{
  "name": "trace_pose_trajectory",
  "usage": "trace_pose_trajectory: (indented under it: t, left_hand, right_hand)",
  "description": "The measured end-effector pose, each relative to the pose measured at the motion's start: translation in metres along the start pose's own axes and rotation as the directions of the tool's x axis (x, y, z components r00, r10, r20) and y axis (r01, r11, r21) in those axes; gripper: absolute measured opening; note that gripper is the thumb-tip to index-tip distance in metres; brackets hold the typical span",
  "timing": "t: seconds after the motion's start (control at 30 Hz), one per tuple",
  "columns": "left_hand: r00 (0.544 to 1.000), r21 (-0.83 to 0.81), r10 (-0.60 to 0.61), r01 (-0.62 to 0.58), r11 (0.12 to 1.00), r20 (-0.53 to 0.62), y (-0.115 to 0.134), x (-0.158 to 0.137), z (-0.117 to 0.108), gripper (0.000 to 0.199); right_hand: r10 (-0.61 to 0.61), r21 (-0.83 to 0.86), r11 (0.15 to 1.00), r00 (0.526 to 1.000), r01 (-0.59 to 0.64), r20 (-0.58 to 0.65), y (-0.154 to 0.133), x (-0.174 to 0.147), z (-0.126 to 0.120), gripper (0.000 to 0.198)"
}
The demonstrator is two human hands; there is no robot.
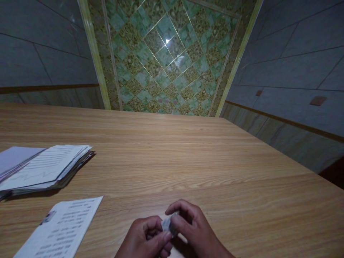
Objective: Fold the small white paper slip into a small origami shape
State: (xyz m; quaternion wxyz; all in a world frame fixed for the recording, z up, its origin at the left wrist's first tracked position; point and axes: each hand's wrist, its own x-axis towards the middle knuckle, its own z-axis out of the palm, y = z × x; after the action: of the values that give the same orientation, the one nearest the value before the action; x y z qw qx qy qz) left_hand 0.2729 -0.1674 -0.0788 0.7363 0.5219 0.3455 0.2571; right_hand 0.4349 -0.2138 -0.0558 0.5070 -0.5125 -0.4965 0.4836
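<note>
Nearest the camera, the left hand and the right hand meet low over the wooden counter, fingers curled in and pinching between them a small pale folded scrap; what it is cannot be told. To the left lies a printed sheet, flat and apart from the hands. Farther back on the left sits a stack of papers. Beyond the counter's far edge rises a green patterned tile wall.

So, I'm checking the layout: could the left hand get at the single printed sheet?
Probably yes: the left hand is beside the printed sheet, only bare table lies between, though both hands grip a small pale object.
</note>
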Motion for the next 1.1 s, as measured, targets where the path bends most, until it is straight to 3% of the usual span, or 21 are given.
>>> trace_pose_trajectory:
  t: [0.1, 0.2, 0.33, 0.47, 0.57, 0.67, 0.83, 1.1]
  left_hand:
    - [0.999, -0.103, -0.023, 0.019, 0.995, -0.044, 0.001, 0.001, -0.001, 0.048]
    - [0.997, -0.106, -0.038, 0.031, 0.994, -0.065, 0.003, 0.001, -0.001, 0.053]
    - [0.995, 0.147, 0.101, -0.095, 0.985, -0.028, 0.007, -0.001, -0.005, 0.043]
    - [0.965, 0.454, 0.26, -0.215, 0.864, -0.037, 0.016, -0.003, -0.012, 0.034]
    - [0.928, 0.518, 0.371, -0.328, 0.79, 0.023, 0.024, -0.004, -0.014, 0.022]
    - [0.909, 0.521, 0.416, -0.367, 0.771, 0.024, 0.027, -0.005, -0.013, 0.023]
    - [0.931, 0.506, 0.363, -0.328, 0.798, 0.03, 0.019, -0.004, -0.012, 0.021]
    - [0.961, 0.372, 0.267, -0.222, 0.901, -0.073, 0.022, -0.007, -0.008, 0.027]
  right_hand:
    - [0.04, 0.132, 0.99, 0.999, -0.042, 0.018, -0.001, 0.002, 0.0, 0.043]
    - [0.061, 0.176, 0.982, 0.998, -0.065, 0.025, 0.0, 0.001, 0.0, 0.047]
    - [-0.032, 0.003, 0.999, 0.999, 0.032, -0.023, 0.0, 0.0, -0.006, 0.042]
    - [-0.069, -0.104, 0.992, 0.997, 0.067, -0.017, -0.002, -0.001, -0.01, 0.037]
    - [-0.04, -0.133, 0.99, 0.998, 0.046, 0.046, -0.004, -0.001, -0.009, 0.033]
    - [-0.103, -0.326, 0.939, 0.994, 0.111, 0.044, -0.006, -0.001, -0.008, 0.023]
    - [-0.141, -0.424, 0.897, 0.99, 0.127, -0.001, -0.003, -0.001, -0.007, 0.004]
    - [-0.187, -0.327, 0.93, 0.982, 0.17, -0.021, 0.001, 0.0, -0.007, 0.011]
